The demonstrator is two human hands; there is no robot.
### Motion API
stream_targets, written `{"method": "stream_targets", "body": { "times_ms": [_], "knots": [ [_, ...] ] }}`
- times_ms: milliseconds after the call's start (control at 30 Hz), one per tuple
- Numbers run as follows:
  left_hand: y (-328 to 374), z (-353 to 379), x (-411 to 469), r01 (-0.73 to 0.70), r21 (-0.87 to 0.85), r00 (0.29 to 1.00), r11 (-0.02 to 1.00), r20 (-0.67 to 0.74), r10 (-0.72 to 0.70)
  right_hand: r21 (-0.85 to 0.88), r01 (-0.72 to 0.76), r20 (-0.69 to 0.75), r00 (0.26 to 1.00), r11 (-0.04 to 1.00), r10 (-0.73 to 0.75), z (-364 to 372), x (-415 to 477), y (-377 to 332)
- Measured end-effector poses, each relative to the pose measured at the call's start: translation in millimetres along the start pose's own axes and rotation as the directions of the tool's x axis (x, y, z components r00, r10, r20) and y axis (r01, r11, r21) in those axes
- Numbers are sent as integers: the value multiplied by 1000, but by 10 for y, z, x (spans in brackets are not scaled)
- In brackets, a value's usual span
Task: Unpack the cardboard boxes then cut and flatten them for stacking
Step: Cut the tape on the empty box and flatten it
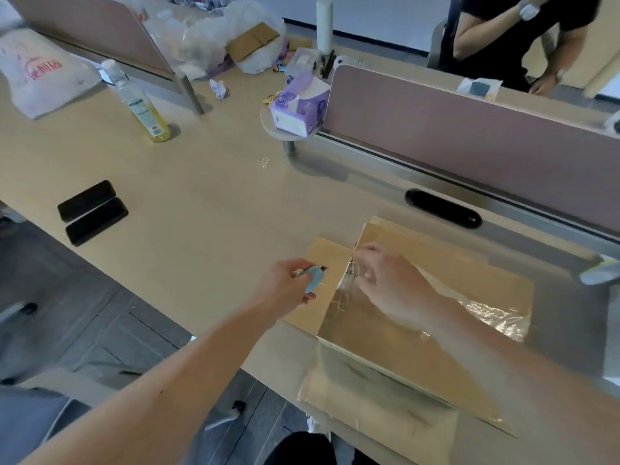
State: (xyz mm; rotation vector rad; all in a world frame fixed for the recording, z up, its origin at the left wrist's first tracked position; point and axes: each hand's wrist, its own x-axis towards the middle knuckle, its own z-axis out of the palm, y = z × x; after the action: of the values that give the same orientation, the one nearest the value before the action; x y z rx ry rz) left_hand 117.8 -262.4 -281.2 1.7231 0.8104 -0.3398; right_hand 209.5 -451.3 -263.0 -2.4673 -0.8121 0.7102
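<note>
A flattened brown cardboard box (385, 333) lies at the near right edge of the desk, with shiny clear tape (493, 313) across it and a flap hanging over the desk edge. My left hand (288, 285) grips a small light-blue cutter (313, 278) over the box's left flap. My right hand (385, 280) rests on the box and pinches loose clear tape (350, 275) at the fold, its fingers blurred.
Two black flat cases (92, 211) lie at the left desk edge. A yellow bottle (142, 105), a purple tissue box (300, 107), plastic bags (208, 38) and pink desk dividers (469, 135) stand farther back. A person (510, 31) stands behind the right divider.
</note>
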Motion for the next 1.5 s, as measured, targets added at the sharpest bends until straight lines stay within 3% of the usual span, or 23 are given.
{"method": "stream_targets", "body": {
  "times_ms": [133, 300, 667, 867, 1067, 1300, 1500],
  "knots": [
    [-22, 0, 65, -28, -29, 997, 999, 65, 30, -253, 95, 194, 980, 963, -45, -196, 283, 43],
    [38, 117, 131, -46, -28, 998, 999, 52, 48, -451, 271, 285, 946, 850, -151, -331, 554, 74],
    [165, 291, 302, -75, -27, 997, 997, 26, 76, -589, 436, 440, 879, 680, -182, -326, 966, 144],
    [167, 323, 401, -101, -30, 994, 994, 34, 102, -398, 382, 490, 857, 834, -159, -285, 1056, 300],
    [177, 250, 547, -204, 83, 974, 976, 115, 194, -336, 352, 490, 857, 874, -156, -278, 1081, 330],
    [311, 93, 683, -254, 259, 948, 932, 257, 187, -310, 352, 483, 858, 884, -172, -271, 1079, 345],
    [317, 81, 744, -258, 239, 940, 936, 287, 186, -298, 340, 471, 865, 892, -172, -273, 1089, 333]
  ]
}}
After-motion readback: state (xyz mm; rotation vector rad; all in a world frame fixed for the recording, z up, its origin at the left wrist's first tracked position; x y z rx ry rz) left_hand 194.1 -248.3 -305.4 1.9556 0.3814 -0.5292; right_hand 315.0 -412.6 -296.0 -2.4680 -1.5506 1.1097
